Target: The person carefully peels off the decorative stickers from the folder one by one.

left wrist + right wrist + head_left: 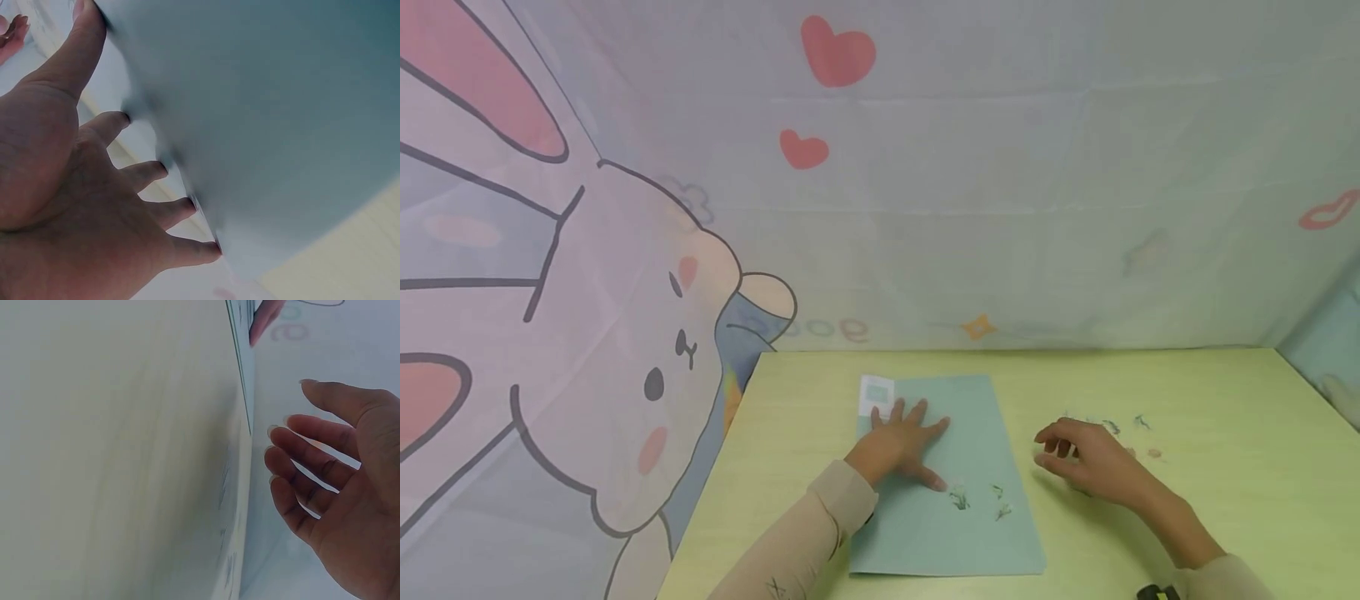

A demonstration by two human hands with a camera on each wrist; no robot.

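Note:
A pale blue-green sheet (pixel 940 546), thin like a folder or booklet, lies flat on the table. My left hand (pixel 898 446) presses on it with the fingers spread wide. In the left wrist view, the left fingertips (pixel 187 205) meet its surface. Small white-and-green plant-like pieces (pixel 959 498) lie on the sheet, near the left thumb and towards its right edge. A white label (pixel 877 393) is at its upper left corner. Right of the sheet, my right hand (pixel 1093 462) hovers over the table, fingers loosely curved; the right wrist view shows nothing in them.
Several small blue-green pieces (pixel 1141 422) and a peach-coloured one (pixel 1154 453) lie on the yellow-green table (pixel 1247 467) beyond the right hand. A curtain (pixel 1000 167) printed with hearts hangs behind the table, with a large rabbit (pixel 625 333) at the left.

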